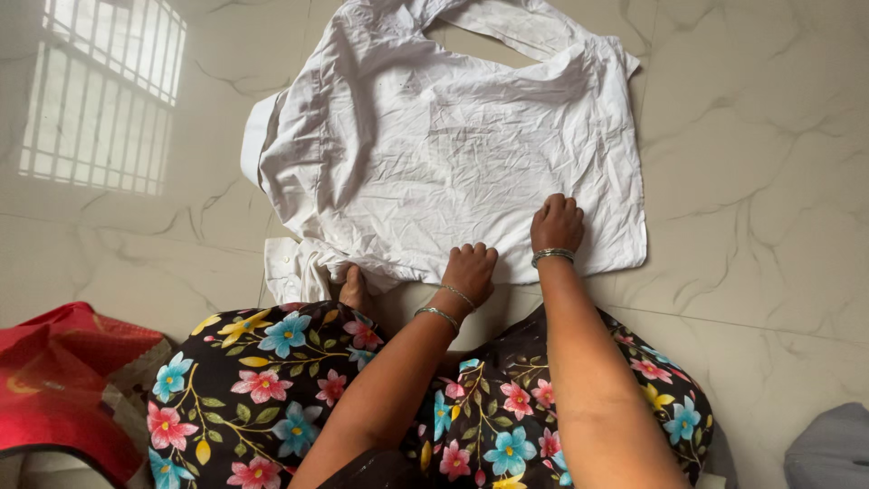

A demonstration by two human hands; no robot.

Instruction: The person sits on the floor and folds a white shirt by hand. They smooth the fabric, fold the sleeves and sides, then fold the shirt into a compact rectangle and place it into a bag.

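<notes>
Nearby, red cloth (63, 389); grey bundle (828, 448), perhaps fabric.

white shirt (453, 136) | crumpled cotton, heavily creased | spread flat on the floor, partly folded, sleeve bunched at its lower left | fills upper centre of frame, near edge at mid-frame | both hands pressing on its lower edge

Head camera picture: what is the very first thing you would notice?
A big crumpled white shirt spread flat on the pale marble floor fills the middle. Both hands press on its near edge, the left hand beside the right hand, each wrist wearing bangles. Below them a black dress with bright flowers catches the eye, with red cloth at the lower left.
</notes>
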